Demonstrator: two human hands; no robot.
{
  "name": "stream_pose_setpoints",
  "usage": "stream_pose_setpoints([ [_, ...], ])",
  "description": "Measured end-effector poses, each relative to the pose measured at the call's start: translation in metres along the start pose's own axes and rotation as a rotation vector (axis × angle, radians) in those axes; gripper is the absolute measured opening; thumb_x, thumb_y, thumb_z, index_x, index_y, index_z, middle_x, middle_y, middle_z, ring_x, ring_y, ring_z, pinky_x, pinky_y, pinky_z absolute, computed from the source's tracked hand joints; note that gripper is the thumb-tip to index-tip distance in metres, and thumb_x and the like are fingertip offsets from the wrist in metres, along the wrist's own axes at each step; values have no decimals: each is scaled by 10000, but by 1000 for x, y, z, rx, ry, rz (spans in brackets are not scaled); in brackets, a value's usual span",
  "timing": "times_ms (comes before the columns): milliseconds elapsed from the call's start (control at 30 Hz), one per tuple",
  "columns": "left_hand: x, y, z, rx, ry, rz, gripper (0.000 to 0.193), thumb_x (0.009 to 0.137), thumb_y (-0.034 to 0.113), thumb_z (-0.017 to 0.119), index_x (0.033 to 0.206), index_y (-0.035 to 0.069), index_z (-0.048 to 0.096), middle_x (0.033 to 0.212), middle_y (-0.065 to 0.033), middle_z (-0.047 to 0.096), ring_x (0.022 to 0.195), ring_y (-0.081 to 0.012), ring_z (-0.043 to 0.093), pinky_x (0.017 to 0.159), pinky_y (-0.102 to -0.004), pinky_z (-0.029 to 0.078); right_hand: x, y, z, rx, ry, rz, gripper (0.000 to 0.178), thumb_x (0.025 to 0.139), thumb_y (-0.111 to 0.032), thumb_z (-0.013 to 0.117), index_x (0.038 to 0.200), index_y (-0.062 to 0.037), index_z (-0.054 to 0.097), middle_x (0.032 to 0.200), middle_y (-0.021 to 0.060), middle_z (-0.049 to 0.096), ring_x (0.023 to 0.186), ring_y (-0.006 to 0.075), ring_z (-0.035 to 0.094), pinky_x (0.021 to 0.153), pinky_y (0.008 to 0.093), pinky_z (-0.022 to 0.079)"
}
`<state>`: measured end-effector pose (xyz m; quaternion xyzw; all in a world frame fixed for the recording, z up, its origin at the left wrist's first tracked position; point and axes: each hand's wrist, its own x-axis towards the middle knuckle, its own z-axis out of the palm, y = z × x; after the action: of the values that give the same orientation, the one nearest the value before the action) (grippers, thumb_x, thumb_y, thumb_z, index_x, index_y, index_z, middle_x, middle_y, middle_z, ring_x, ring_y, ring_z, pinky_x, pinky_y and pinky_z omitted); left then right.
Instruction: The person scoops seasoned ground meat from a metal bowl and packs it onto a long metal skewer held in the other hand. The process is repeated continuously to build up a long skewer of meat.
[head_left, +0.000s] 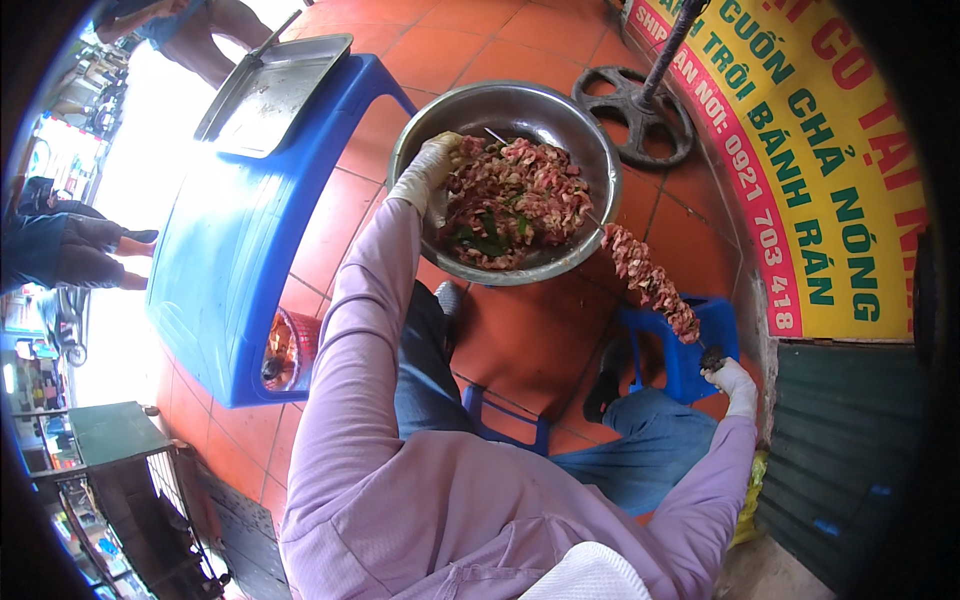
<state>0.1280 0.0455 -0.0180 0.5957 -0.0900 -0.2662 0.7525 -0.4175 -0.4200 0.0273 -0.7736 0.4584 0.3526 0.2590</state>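
A wide steel bowl holds a heap of raw sliced meat with some green leaves in it. My left hand, in a pale glove, is inside the bowl's left side, its fingers curled against the meat. My right hand, also gloved, grips the dark handle end of a long metal skewer at the lower right. Packed meat covers part of the skewer, which slants up to the bowl's right rim. A thin metal tip shows above the meat near my left fingers; whether it belongs to this skewer is hidden.
A blue plastic table stands left, bearing a metal tray. Beneath is a red basket. A blue stool is near my right hand. A spoked metal base and a yellow sign stand right. Other people are far left.
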Motion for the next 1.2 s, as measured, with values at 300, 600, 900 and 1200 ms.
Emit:
stream_pose_setpoints([
  [300,-7,-12,25,1275,28,89,263,710,150,595,960,115,671,943,-106,665,908,-265,624,830,-350,477,2,1,2,-59,67,9,256,734,-227,728,933,-95,636,641,35,589,534,139,520,507,325,441],
  [600,-13,-14,33,1266,-387,498,255,712,60,666,949,151,682,860,-59,633,872,-247,614,832,-327,477,11,10,1,-32,-17,6,228,761,-181,724,970,-111,666,691,13,608,570,105,515,502,296,428],
  [900,-9,6,27,400,-115,-54,161,874,131,616,992,25,644,848,-80,654,750,-185,650,666,-323,543,5,8,-1,20,-38,-7,217,764,-181,700,953,-89,649,676,17,591,570,132,517,558,320,447],
  [1200,-9,15,31,-219,-2,-169,248,906,52,539,1149,8,540,1051,-115,601,1008,-225,590,859,-351,508,13,14,1,45,-75,-133,167,763,-188,716,872,-71,667,661,23,602,569,120,513,538,313,424],
])
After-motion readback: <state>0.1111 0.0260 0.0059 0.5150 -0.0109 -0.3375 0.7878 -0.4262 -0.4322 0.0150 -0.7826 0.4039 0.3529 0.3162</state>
